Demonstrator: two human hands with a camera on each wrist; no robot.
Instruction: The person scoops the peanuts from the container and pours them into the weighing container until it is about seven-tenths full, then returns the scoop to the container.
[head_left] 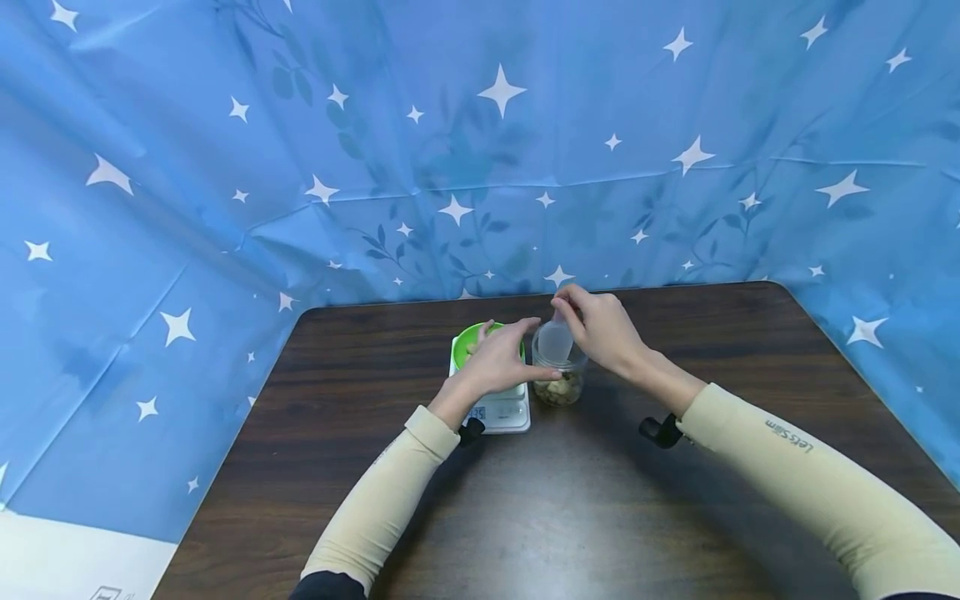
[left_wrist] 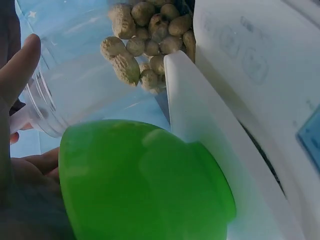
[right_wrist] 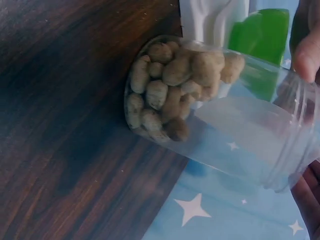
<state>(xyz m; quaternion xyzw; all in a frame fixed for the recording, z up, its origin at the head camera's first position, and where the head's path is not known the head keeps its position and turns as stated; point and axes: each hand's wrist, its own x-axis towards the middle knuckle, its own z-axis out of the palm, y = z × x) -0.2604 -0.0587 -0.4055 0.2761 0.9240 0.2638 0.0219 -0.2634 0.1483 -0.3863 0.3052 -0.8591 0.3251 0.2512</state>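
Note:
A clear jar [head_left: 542,357] stands right of a white kitchen scale [head_left: 504,414], with unshelled peanuts [right_wrist: 172,90] in its lower part. My left hand [head_left: 493,360] reaches across the scale and holds the jar near its neck, thumb on the near side and fingers towards the far side. Above the jar's mouth, my right hand [head_left: 606,329] pinches the handle of a translucent white scoop [head_left: 555,342]. The scoop's bowl hangs inside the jar, above the peanuts in the right wrist view. On the scale sits a green bowl [left_wrist: 145,180], partly hidden by my left hand, with some pale pieces inside.
The dark wooden table [head_left: 600,500] stretches towards me and to both sides. Behind its far edge hangs a blue cloth [head_left: 450,150] with white stars. A digital display [head_left: 477,413] shows on the scale's near end, partly covered by my left wrist.

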